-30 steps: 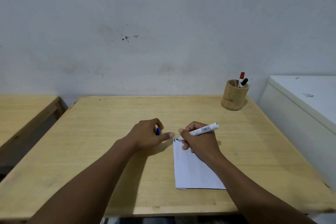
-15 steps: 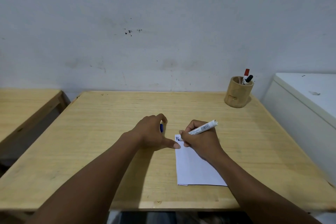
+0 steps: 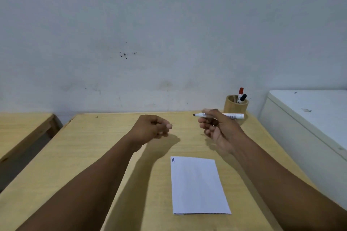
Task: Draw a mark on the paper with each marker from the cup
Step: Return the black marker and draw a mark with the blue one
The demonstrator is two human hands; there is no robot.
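Observation:
A white sheet of paper (image 3: 199, 185) lies on the wooden table (image 3: 97, 155), with two short dark marks (image 3: 173, 160) at its top left corner. My right hand (image 3: 219, 129) is raised above the table beyond the paper. It grips an uncapped white marker (image 3: 234, 116) held level, dark tip pointing left. My left hand (image 3: 150, 127) hovers to the left with its fingers curled shut; the blue cap seen in it earlier is hidden now. A wooden cup (image 3: 234, 108) at the back right holds a red-capped marker (image 3: 241, 91) and a black-capped marker (image 3: 243, 97).
A white cabinet (image 3: 309, 118) stands against the table's right side. A second wooden table (image 3: 22, 127) sits to the left across a gap. The grey wall runs just behind the table's far edge.
My right hand has lifted the marker off the paper and moved away towards the cup, leaving two marks. My left hand has come off the paper's edge and risen.

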